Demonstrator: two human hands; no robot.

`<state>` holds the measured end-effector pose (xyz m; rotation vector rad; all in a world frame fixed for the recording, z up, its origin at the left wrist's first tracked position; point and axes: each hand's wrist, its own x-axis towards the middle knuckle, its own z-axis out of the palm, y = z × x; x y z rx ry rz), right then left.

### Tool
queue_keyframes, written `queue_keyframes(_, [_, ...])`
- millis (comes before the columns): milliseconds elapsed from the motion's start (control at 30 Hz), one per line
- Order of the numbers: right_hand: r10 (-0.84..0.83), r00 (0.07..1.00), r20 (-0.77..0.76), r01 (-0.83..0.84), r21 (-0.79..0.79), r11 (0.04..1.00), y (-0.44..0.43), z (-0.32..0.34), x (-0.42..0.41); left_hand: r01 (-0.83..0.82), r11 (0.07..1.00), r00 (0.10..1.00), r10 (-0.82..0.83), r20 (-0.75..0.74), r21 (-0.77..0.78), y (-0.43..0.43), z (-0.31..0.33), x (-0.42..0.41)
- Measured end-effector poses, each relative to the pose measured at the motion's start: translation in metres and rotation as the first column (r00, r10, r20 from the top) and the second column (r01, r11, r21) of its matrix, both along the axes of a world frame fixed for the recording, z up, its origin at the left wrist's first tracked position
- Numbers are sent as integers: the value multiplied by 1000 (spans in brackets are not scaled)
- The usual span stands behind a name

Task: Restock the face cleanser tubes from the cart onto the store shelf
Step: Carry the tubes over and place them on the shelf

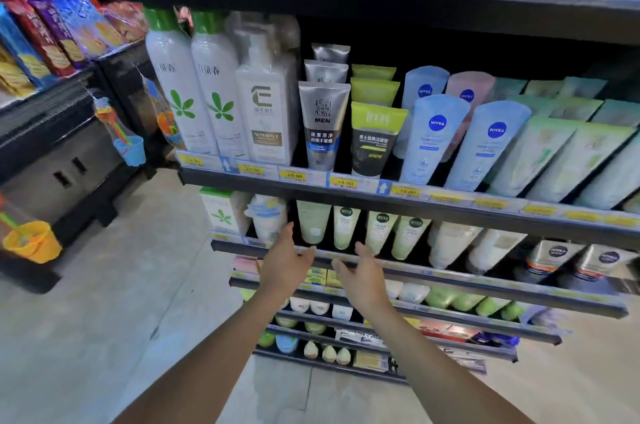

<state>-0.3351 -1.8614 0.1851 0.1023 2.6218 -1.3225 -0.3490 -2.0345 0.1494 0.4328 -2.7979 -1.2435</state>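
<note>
**Hands.** Both arms reach forward to the shelving. The left hand [284, 262] and the right hand [365, 281] have fingers apart and relaxed, palms turned towards each other. Neither holds anything. A narrow gap separates the two hands.

**Task items.** A row of pale green tubes [313, 221] stands cap-down on the second shelf [467, 285], leaning slightly. The tubes sit just above and behind both hands. The left fingertips rise in front of the gap between a white pouch [266, 219] and the first pale green tube. Contact with either cannot be confirmed. The right fingertips lie just below the second and third tubes of the row, apart from them.

**Surroundings.** On the shelf above stand:
- white bottles with green caps [180, 87]
- a grey men's tube [323, 125]
- a green-and-black tube [375, 139]
- pale blue Nivea tubes [433, 139]

Yellow price tags [292, 175] line that shelf's front rail. Lower shelves carry further tubes and small bottles, too blurred to identify. A yellow toy bucket [33, 241] hangs at the left, over the pale floor [121, 285].
</note>
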Motion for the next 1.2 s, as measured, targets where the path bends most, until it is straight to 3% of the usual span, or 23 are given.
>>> queue_keyframes(167, [-132,990,-47,130,-27,991,-22,-14,-16,-3,1000,998,3,-58,12,9,-6,-18])
queue_keyframes(433, [-317,948,21,314,-211,926,-37,-27,-49,-26,1000,997,26,-77,-1,10,-7,-33])
queue_keyframes(633, [-294,954,63,301,-265,916,-37,-17,-52,-15,1000,996,13,-83,-13,7,-12,-34])
queue_keyframes(933, [-176,984,17,176,-170,970,-28,-21,-42,-47,996,995,41,-90,-69,5,-12,-25])
queue_keyframes(1200, [-164,986,16,164,-194,967,-25,-26,-40,-39,999,997,37,-75,-18,2,-19,-22])
